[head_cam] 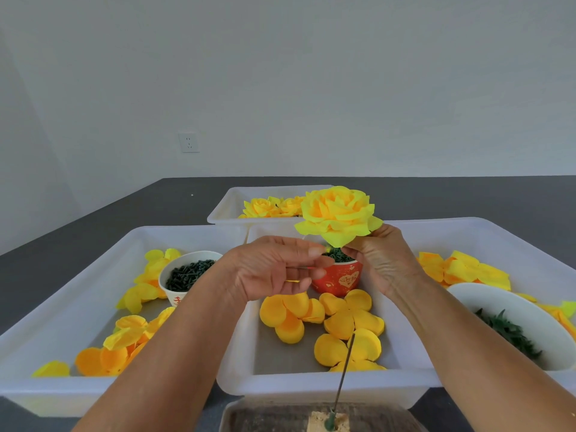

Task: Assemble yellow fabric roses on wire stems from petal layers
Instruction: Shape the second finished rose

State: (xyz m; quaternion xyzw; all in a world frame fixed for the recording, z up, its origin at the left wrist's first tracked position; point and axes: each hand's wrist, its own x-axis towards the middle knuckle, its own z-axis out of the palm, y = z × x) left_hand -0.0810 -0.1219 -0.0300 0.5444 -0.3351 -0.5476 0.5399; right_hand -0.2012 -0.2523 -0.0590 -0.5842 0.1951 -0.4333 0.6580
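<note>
While hands hide red cup (338, 280), petal layers (349, 325) below

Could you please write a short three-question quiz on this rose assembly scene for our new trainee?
1. True or false: the assembled yellow fabric rose lies flat in a tray.
2. Which holds dark green pieces beneath the rose? A the small red cup; B a blue jar; C a wooden box.
3. Fill in: the far white plastic tray holds finished ____.

Key
1. False: the left hand and right hand hold it up, at its base.
2. A.
3. Roses.
</note>
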